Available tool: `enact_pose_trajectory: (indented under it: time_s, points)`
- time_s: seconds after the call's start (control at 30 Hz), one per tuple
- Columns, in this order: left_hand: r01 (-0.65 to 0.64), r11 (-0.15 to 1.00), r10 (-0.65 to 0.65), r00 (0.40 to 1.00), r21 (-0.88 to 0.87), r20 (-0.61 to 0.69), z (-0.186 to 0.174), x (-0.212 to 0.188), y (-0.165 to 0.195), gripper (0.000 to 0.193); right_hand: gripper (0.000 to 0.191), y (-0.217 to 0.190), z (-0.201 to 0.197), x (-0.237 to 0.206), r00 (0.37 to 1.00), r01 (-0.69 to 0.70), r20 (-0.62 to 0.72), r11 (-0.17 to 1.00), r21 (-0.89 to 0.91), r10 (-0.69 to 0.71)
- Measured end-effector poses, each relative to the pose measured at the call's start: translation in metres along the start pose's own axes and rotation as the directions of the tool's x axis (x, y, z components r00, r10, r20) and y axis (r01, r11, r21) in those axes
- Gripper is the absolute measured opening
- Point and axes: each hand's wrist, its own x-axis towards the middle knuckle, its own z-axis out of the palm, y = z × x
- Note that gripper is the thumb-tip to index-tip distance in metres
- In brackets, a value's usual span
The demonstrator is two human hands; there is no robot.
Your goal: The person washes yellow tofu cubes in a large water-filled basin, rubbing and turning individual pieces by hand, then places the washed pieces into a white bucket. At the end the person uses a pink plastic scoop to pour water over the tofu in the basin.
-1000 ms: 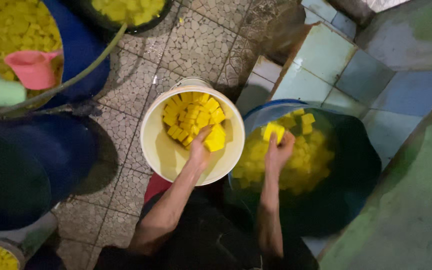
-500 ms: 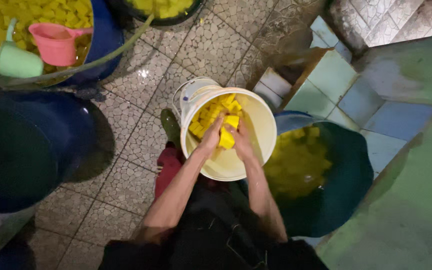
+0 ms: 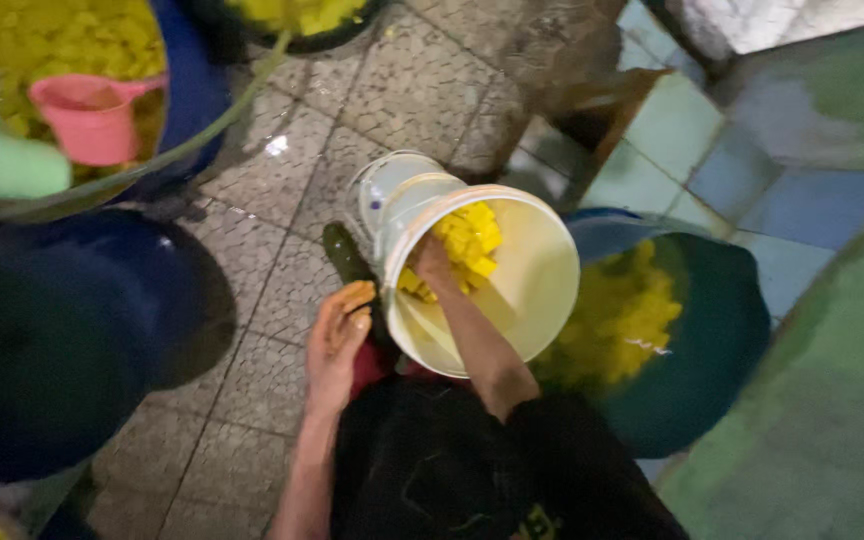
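The round cream plastic bucket (image 3: 542, 290) now tilts toward the person, and both hands have changed since half a second ago. The right hand (image 3: 432, 262) reaches inside among the yellow cubes (image 3: 467, 240), its grip hidden. The left hand (image 3: 337, 335) has come out, empty and loosely open over the tiled floor (image 3: 252, 300).

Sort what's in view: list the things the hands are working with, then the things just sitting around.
In use:
- white bucket, tilted
- yellow cubes inside it
- right hand in the bucket
- left hand beside the bucket
- dark tub of yellow cubes

Sitting around:
- pink scoop
- green scoop
- big blue tub
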Motion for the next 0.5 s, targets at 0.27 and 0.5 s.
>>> enact_pose_trajectory:
  time_s: [0.27,0.5]
  points:
    - [0.082,0.992,-0.091,0.992,0.092,0.093,0.064,0.014,-0.024,0.037,0.053,0.054,-0.087,-0.095,0.95,0.087,-0.292,0.807,0.584,0.109]
    - [0.172,0.956,-0.179,0.984,0.237,0.005,0.12,0.027,-0.103,0.028,0.02,0.242,-0.159,-0.142,0.351,0.025,-0.819,0.87,0.492,0.453]
